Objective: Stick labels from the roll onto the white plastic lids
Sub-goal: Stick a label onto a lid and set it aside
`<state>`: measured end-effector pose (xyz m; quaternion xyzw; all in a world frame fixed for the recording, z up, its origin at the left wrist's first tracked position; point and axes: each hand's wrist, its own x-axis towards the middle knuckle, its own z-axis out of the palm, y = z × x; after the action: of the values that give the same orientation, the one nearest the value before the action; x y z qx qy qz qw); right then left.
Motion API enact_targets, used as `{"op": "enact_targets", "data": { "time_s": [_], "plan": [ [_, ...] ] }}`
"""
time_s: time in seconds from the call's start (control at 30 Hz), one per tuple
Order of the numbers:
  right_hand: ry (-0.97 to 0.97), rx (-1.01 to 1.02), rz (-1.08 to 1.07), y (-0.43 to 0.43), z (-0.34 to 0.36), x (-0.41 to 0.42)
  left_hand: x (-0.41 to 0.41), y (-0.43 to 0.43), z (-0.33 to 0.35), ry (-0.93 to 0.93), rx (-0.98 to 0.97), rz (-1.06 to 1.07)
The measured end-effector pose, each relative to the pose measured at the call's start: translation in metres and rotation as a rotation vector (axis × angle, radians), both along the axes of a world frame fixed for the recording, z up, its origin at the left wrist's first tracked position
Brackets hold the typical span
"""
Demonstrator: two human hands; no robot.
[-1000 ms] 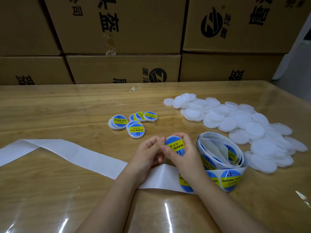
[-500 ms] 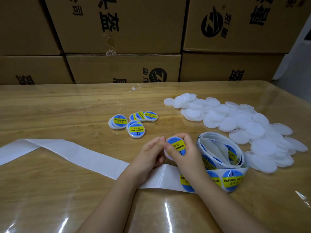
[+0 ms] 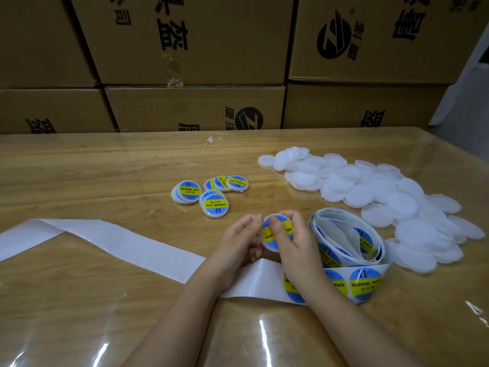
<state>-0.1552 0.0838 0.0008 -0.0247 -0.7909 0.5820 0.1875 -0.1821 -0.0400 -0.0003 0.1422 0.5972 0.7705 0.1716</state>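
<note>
Item in hand: one round white plastic lid [image 3: 275, 243] bearing a blue-and-yellow round label [image 3: 267, 231], held upright above the near middle of the glossy wooden surface [image 3: 79, 176]. My right hand [image 3: 293, 242] grips it, thumb pressed on the label's face, fingers curled over the top rim. My left hand [image 3: 240, 239] touches its left edge, fingers bent and close together.

Just right: a loose coil of white backing strip with blue-and-yellow labels [image 3: 352, 242], its tail running under my wrists.

Left: bare white backing strip [image 3: 119, 242] lying flat across the surface.

Far right: a heap of unlabelled white plastic lids [image 3: 383, 197].

Far middle: a small cluster of labelled lids [image 3: 211, 194].

Beyond: stacked brown cardboard boxes [image 3: 193, 41].
</note>
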Motion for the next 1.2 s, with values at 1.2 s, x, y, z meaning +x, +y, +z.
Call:
{"op": "enact_targets", "data": {
  "time_s": [1.2],
  "plan": [
    [-0.051, -0.252, 0.388, -0.0062, -0.0008, 0.0054, -0.0041, 0.0049, -0.0021, 0.169, -0.086, 0.351]
  ]
}}
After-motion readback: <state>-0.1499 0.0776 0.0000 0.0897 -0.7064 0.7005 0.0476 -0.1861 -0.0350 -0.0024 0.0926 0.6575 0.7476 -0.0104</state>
